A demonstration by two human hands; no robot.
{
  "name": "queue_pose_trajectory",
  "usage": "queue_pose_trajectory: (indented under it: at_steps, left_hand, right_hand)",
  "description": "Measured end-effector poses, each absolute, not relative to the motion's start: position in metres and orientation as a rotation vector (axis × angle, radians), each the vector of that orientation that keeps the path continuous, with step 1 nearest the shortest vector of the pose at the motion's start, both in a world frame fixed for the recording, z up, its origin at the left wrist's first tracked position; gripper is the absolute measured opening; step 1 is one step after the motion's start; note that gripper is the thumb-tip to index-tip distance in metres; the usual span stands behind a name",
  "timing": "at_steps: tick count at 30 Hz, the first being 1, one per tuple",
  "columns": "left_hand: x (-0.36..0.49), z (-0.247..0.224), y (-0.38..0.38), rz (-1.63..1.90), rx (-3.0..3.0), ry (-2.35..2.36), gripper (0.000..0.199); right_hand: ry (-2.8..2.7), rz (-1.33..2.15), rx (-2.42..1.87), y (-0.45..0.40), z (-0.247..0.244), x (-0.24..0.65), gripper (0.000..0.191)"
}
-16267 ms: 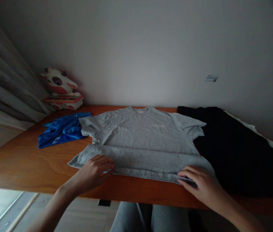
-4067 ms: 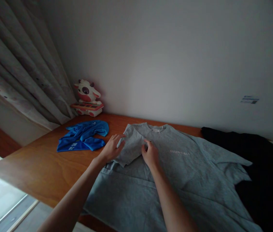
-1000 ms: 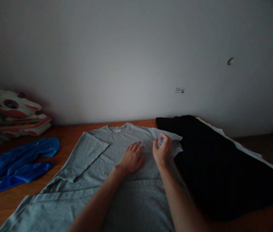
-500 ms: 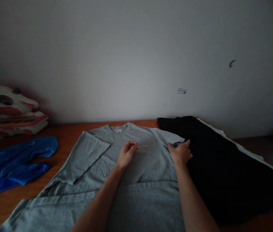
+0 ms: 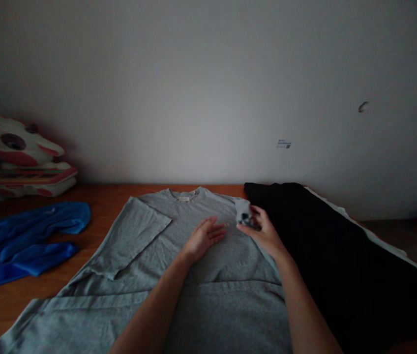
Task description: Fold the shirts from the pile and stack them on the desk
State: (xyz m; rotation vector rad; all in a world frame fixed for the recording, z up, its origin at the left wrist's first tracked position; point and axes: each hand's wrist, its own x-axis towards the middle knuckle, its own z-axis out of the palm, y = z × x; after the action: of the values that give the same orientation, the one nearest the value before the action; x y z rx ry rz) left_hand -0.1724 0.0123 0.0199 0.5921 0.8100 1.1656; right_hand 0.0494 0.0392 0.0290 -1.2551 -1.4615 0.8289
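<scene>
A grey T-shirt (image 5: 145, 231) lies spread out in front of me, its neck at the far side. Its left-hand sleeve is folded inward flat over the body, while the lower part is a separate layer with a crosswise edge. My right hand (image 5: 263, 231) grips the right-hand sleeve (image 5: 243, 209), which is bunched and bent inward, with a dark patch showing at its opening. Over the chest print, my left hand (image 5: 204, 239) is open with fingers extended and holds nothing; whether it touches the cloth I cannot tell.
Black cloth (image 5: 326, 260) with a white edge lies to the right, against the shirt. Blue shiny clothing (image 5: 35, 236) is on the wooden table (image 5: 98, 206) at left. Behind it stands a cow-shaped toy keyboard (image 5: 27, 157). A pale wall (image 5: 193, 98) closes the back.
My right hand has moved left, bringing the sleeve inward from the black cloth. My left hand has opened from a pinch and shifted slightly right. The view has shifted a little.
</scene>
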Motion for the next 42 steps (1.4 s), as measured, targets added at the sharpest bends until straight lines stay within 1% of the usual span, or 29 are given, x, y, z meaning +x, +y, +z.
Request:
queue_pose_trajectory:
  at_steps: [1, 2, 4, 5, 7, 8, 9, 11, 12, 15, 17, 20, 22, 23, 25, 27, 30, 34, 38, 40, 42]
  left_hand:
    - [-0.172, 0.021, 0.012, 1.129, 0.59, 0.801, 0.038]
    - [-0.172, 0.021, 0.012, 1.103, 0.602, 0.786, 0.038]
    - [-0.171, 0.021, 0.012, 1.1, 0.632, 0.766, 0.041]
    - [-0.17, 0.019, 0.012, 1.121, 0.64, 0.773, 0.044]
    - [-0.169, 0.015, 0.012, 1.181, 0.648, 0.816, 0.059]
    - [-0.169, 0.013, 0.013, 1.2, 0.66, 0.838, 0.067]
    - [-0.169, 0.01, 0.014, 1.211, 0.682, 0.851, 0.071]
    - [-0.169, 0.006, 0.016, 1.229, 0.745, 0.854, 0.065]
    - [-0.169, 0.004, 0.018, 1.245, 0.772, 0.854, 0.058]
    - [-0.172, 0.001, 0.022, 1.307, 0.828, 0.874, 0.046]
    - [-0.176, 0.0, 0.023, 1.33, 0.895, 0.909, 0.046]
    - [-0.181, -0.002, 0.022, 1.271, 1.178, 0.974, 0.059]
    - [-0.184, -0.003, 0.02, 1.236, 1.468, 1.05, 0.068]
    - [-0.184, -0.004, 0.02, 1.228, 1.611, 1.104, 0.069]
    - [-0.185, -0.006, 0.019, 1.212, 1.83, 1.226, 0.065]
    - [-0.185, -0.007, 0.018, 1.185, 1.914, 1.343, 0.058]
    - [-0.187, -0.005, 0.017, 1.201, 1.877, 1.443, 0.046]
    - [-0.19, -0.001, 0.021, 1.295, 1.642, 1.417, 0.032]
    - [-0.191, -0.002, 0.03, 1.382, 1.273, 1.285, 0.028]
    - [-0.191, -0.003, 0.032, 1.399, 1.115, 1.227, 0.03]
    - [-0.192, -0.003, 0.032, 1.403, 1.107, 1.258, 0.033]
  right_hand:
    - [-1.557, 0.95, -1.147, 0.038, 0.031, 0.048, 0.076]
    - [-1.617, 1.035, -1.087, 0.038, 0.034, 0.047, 0.07]
    - [-1.692, 1.104, -1.076, 0.036, 0.039, 0.048, 0.059]
    - [-1.745, 1.097, -1.103, 0.035, 0.041, 0.05, 0.056]
    - [-1.929, 0.991, -1.177, 0.029, 0.044, 0.055, 0.059]
    - [-2.047, 0.89, -1.198, 0.024, 0.044, 0.056, 0.064]
    - [-2.155, 0.762, -1.199, 0.018, 0.044, 0.058, 0.07]
    - [-2.307, 0.503, -1.157, 0.004, 0.041, 0.06, 0.078]
    - [-2.343, 0.4, -1.136, -0.003, 0.038, 0.06, 0.076]
    - [-2.333, 0.198, -1.117, -0.019, 0.028, 0.061, 0.055]
    - [-2.305, 0.117, -1.104, -0.024, 0.022, 0.063, 0.043]
    - [-2.3, 0.053, -1.096, -0.025, 0.018, 0.065, 0.029]
    - [-2.315, 0.05, -1.105, -0.025, 0.019, 0.066, 0.032]
    - [-2.325, 0.058, -1.109, -0.025, 0.02, 0.066, 0.035]
    - [-2.334, 0.076, -1.113, -0.026, 0.021, 0.066, 0.039]
    - [-2.338, 0.087, -1.111, -0.027, 0.023, 0.067, 0.045]
    - [-2.347, 0.073, -1.104, -0.028, 0.025, 0.067, 0.052]
    - [-2.343, 0.035, -1.129, -0.028, 0.025, 0.066, 0.043]
    - [-2.294, 0.021, -1.131, -0.025, 0.021, 0.067, 0.034]
    - [-2.278, 0.043, -1.117, -0.024, 0.019, 0.069, 0.025]
    - [-2.268, 0.054, -1.127, -0.023, 0.018, 0.071, 0.022]
